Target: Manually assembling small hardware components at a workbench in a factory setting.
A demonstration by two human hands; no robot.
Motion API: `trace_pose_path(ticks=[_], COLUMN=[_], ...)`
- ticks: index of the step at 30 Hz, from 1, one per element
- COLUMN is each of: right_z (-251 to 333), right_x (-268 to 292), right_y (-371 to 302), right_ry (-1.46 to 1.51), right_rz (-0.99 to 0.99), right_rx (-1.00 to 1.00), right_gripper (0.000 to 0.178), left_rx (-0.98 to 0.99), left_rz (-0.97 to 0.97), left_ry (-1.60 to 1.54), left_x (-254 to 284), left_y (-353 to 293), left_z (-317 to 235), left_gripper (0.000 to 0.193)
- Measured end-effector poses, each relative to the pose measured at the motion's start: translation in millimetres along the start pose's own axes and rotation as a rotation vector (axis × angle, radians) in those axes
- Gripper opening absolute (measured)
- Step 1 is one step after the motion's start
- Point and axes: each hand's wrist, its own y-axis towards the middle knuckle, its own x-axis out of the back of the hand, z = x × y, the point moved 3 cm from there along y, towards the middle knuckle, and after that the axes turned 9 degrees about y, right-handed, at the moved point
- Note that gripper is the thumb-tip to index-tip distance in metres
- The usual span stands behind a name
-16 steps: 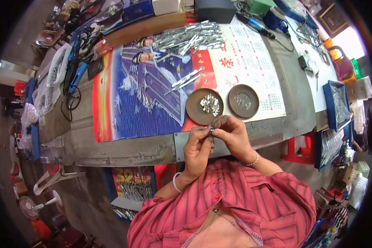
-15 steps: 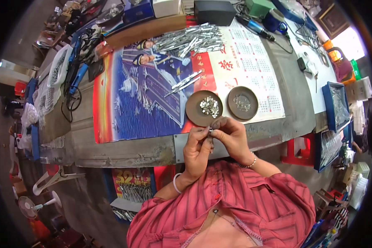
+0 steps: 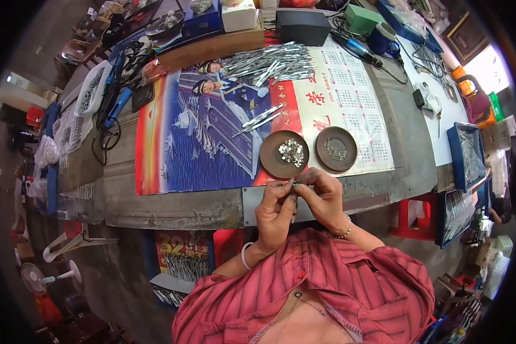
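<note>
I'm viewing a workshop: a worn grey worktop (image 3: 178, 210) carries a heap of slim silvery metal parts (image 3: 272, 62) and a blue cylindrical corded tool (image 3: 355, 47).

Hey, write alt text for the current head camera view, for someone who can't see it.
A person's left hand and right hand pinch a small dark piece at the near edge of a worn grey workbench. Beyond them, two round brown dishes of small shiny parts and a heap of slender silver metal pieces lie on a colourful printed calendar.

1 head-worn fisheye looks down over a workbench (image 3: 406, 150).
</note>
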Motion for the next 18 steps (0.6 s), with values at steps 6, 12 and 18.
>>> trace_pose_path(ticks=[6, 12, 18], right_z=[6, -3, -13], right_x=[-5, -4, 0], right_y=[-3, -9, -20], right_ry=[-0.243, -0.324, -0.277], right_rz=[-0.087, -0.024, 0.222], right_rx=[0.084, 0.050, -0.164], right_gripper=[0.013, 0.023, 0.021], left_rx=[0.103, 0.114, 0.055], left_rz=[-0.019, 0.034, 0.001], left_ry=[-0.029, -0.044, 0.001], left_x=[-5, -8, -6], left_y=[-1, -5, -7], left_z=[6, 9, 8], left_gripper=[0.022, 0.022, 0.020])
